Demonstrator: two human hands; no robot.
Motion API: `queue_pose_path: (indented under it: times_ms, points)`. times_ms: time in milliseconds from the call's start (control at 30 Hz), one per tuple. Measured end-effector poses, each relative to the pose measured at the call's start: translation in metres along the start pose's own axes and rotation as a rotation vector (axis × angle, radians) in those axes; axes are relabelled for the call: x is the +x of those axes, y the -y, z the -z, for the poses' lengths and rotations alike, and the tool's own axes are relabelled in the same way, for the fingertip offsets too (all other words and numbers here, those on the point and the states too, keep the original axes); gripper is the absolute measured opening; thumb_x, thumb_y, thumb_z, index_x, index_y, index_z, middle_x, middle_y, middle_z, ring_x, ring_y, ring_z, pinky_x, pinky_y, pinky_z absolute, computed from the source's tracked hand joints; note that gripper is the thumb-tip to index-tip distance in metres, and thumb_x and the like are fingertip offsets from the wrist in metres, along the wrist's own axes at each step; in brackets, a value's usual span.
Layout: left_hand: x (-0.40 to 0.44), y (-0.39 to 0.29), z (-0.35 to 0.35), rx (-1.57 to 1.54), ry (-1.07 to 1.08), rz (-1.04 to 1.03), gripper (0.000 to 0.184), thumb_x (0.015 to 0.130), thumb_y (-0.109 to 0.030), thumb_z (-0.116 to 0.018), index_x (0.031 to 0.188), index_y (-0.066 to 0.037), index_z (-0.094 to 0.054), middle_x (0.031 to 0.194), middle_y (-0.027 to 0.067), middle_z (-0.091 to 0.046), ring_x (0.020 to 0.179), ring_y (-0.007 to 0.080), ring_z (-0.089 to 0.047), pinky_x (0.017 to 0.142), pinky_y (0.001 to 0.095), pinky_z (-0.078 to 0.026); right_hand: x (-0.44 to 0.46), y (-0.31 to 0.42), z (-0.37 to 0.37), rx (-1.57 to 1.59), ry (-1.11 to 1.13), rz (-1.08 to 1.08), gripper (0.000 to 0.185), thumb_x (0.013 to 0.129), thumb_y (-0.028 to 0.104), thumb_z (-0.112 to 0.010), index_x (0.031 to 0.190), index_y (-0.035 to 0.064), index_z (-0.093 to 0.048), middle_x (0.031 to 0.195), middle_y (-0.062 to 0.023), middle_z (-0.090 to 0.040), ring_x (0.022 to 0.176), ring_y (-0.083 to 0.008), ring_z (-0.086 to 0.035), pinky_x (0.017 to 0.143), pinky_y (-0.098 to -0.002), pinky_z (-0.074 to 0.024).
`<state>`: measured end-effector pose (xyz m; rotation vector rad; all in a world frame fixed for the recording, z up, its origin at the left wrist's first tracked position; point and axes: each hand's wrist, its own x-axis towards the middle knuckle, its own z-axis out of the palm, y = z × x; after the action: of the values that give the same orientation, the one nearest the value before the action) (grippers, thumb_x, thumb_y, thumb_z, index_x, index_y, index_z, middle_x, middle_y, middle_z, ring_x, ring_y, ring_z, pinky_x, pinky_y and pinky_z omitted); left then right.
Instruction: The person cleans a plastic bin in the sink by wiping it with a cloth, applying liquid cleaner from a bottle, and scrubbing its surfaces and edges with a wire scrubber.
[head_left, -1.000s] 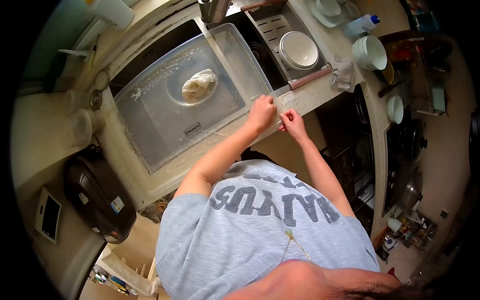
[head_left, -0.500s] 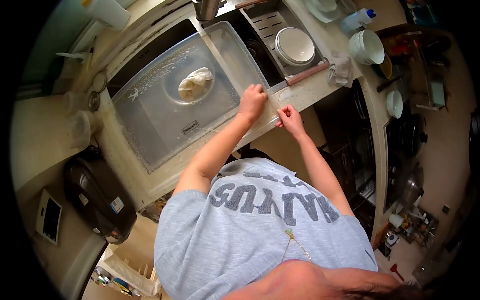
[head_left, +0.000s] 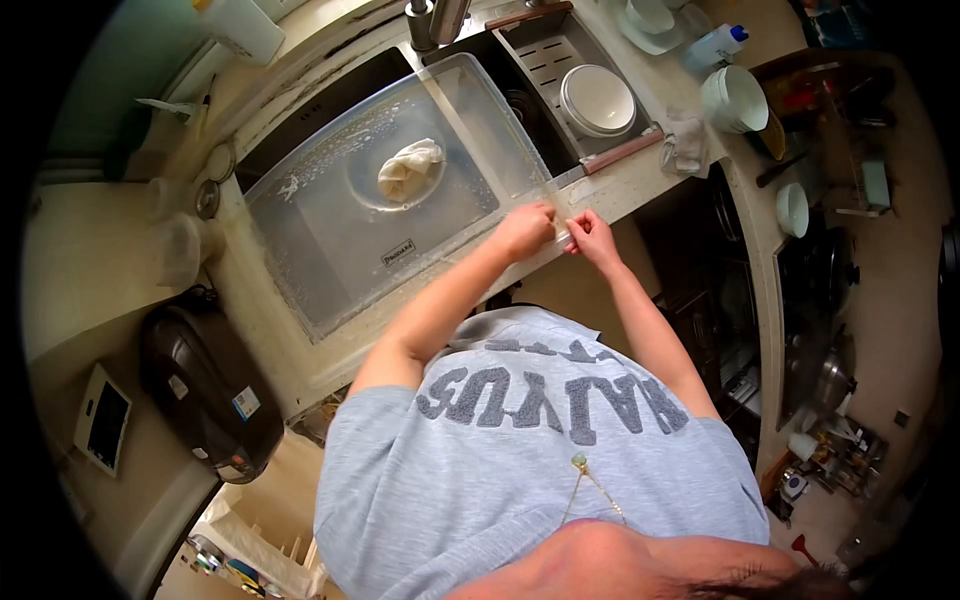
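Note:
A large clear plastic lid (head_left: pixel 340 250), wet with suds and droplets, lies over the sink and the counter edge. A crumpled whitish cloth (head_left: pixel 411 170) sits near its middle. My left hand (head_left: pixel 527 230) is closed at the lid's near right corner. Just right of it, my right hand (head_left: pixel 591 240) is pinched at the counter's front edge. The hands are close together, and whatever lies between their fingers is too small to make out.
The faucet (head_left: pixel 434 25) stands behind the sink. White bowls (head_left: pixel 600 98) rest in the steel drainer basket (head_left: pixel 548 50) at right. A folded grey cloth (head_left: pixel 685 140), stacked bowls (head_left: pixel 735 98) and a blue-capped bottle (head_left: pixel 715 45) are on the right counter. A brown bin-like appliance (head_left: pixel 200 375) stands at left.
My left hand has moved down and right, closer to my right hand, which has shifted slightly right. The whole view has moved a little; the lid and cloth keep their places on the sink.

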<state>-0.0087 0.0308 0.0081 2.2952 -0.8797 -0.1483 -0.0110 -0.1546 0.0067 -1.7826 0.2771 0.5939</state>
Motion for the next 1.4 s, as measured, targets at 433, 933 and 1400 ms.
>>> queue_pose_path:
  times_ms: [433,933,1400]
  points:
    - [-0.015,-0.006,0.005,-0.042,-0.041,0.083,0.006,0.066,-0.010,-0.059,0.064,-0.010,-0.065,0.077,0.0089,-0.056,0.080,0.0280,-0.055,0.070,0.0375,-0.047,-0.003,-0.001,-0.001,0.084,-0.006,-0.009,0.015,0.086,0.012,-0.059,0.081,0.0024,-0.048,0.062,-0.0038,-0.056,0.047,-0.0118,-0.059,0.039,-0.0213,-0.0427]
    - [0.009,-0.013,-0.017,-0.039,-0.189,0.067,0.010,0.065,-0.008,-0.063,0.074,-0.011,-0.068,0.075,0.0048,-0.055,0.076,0.0246,-0.053,0.068,0.0346,-0.047,-0.003,-0.008,0.000,0.063,-0.024,-0.008,0.014,0.089,0.015,-0.057,0.084,0.0041,-0.048,0.064,-0.0034,-0.055,0.047,-0.0105,-0.057,0.041,-0.0201,-0.0434]
    - [0.015,-0.030,-0.034,0.025,-0.532,0.500,0.004,0.070,-0.010,-0.065,0.070,-0.008,-0.067,0.078,0.0091,-0.058,0.077,0.0291,-0.055,0.070,0.0373,-0.047,-0.005,-0.007,-0.006,0.084,-0.060,0.021,0.016,0.087,0.014,-0.059,0.081,0.0029,-0.048,0.063,-0.0030,-0.055,0.046,-0.0123,-0.059,0.038,-0.0215,-0.0421]
